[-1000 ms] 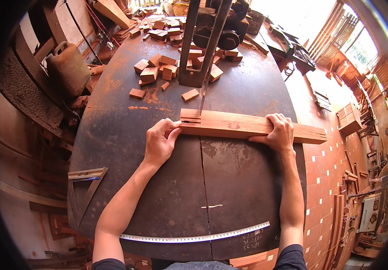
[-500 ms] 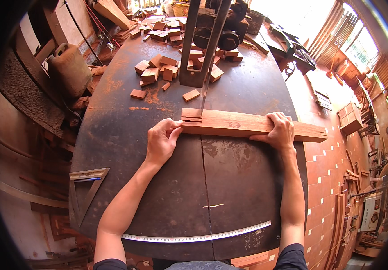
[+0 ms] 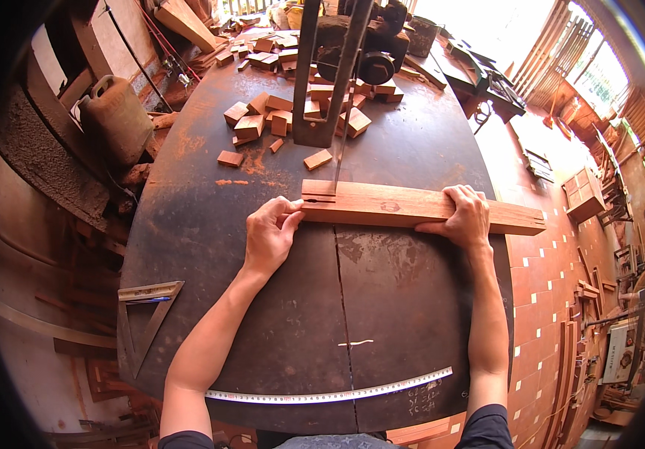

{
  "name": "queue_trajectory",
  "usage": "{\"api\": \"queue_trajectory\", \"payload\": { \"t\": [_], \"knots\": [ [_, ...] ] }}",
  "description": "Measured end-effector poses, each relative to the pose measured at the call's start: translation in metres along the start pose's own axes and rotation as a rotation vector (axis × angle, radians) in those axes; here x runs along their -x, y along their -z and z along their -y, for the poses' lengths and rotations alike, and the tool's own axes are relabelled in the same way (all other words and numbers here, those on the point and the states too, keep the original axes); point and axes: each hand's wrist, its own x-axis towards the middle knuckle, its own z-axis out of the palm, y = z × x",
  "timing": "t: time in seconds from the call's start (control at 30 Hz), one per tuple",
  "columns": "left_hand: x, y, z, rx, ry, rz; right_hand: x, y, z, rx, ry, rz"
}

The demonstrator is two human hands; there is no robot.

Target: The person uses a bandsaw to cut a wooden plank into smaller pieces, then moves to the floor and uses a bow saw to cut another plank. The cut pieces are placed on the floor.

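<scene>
- head view: left hand (image 3: 270, 233) pinches the left end of a reddish wooden beam (image 3: 390, 198); right hand (image 3: 467, 218) clasps it farther along.
- the beam spans both hands, jutting past the right.
- likely stiff, fairly heavy; hold near the ends, clear of the saw blade (image 3: 339, 161).

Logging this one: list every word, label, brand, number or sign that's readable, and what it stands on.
White measuring strip: printed row of small numerals, not copied out here.
Dark tabletop: pale handwritten figures near the strip's right end, not copied.
White panel at right: dark printed lettering, sideways, not copied.
Set square: any markings too small to read.
Wooden bar: no lettering that can be made out.
</scene>
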Motion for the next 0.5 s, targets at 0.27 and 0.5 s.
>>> {"api": "queue_trajectory", "payload": {
  "t": [0.27,0.5],
  "knots": [
    [-0.0033,0.0032,0.0006,0.004,-0.061,0.024,0.0001,0.0001,-0.0014,0.0,0.025,-0.021],
    [0.0017,0.0071,-0.0015,0.026,-0.065,0.065,0.0084,0.0038,0.0037,-0.007,0.012,0.012]
  ]
}}
